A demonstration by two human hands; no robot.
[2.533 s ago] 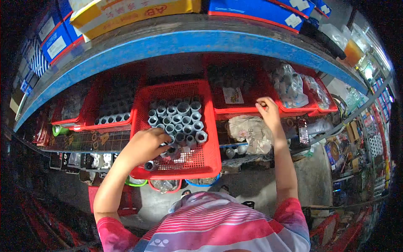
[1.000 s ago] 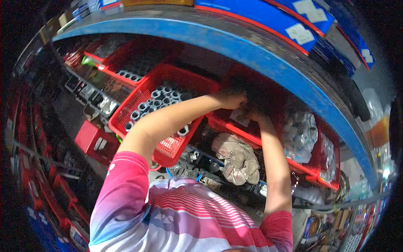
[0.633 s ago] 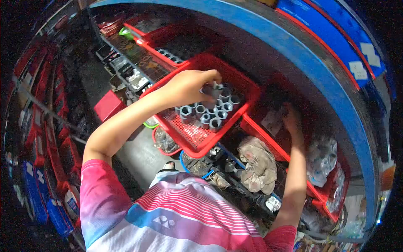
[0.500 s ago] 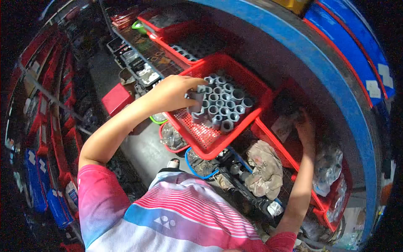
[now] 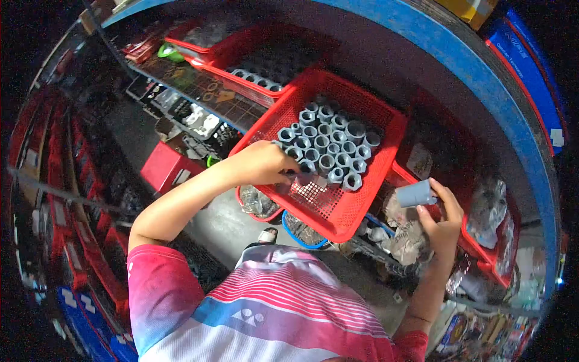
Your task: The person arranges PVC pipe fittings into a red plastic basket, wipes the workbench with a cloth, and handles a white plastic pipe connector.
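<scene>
A red mesh basket [image 5: 386,145] holds many upright grey pipe fittings [image 5: 325,161] packed side by side, with bare mesh at its near end. My left hand [image 5: 268,164] reaches over the basket's left side, fingers curled down at the fittings on that edge; what its fingertips hold, if anything, is hidden. To the right of the basket, my right hand [image 5: 439,211] grips a grey cylindrical fitting [image 5: 416,193] between thumb and fingers, held on its side above a crumpled beige cloth bag [image 5: 408,240].
Behind the right hand, another red basket [image 5: 405,173] and clear plastic bags [image 5: 487,211] lie under the blue shelf edge [image 5: 482,78]. More red baskets [image 5: 250,88] stand at the upper left. Below are a blue-rimmed tub [image 5: 304,240] and a red box [image 5: 166,167].
My right hand has come out of the right-hand basket with a grey fitting in its grip. My left hand has lowered to the main basket's left edge. The view has shifted.
</scene>
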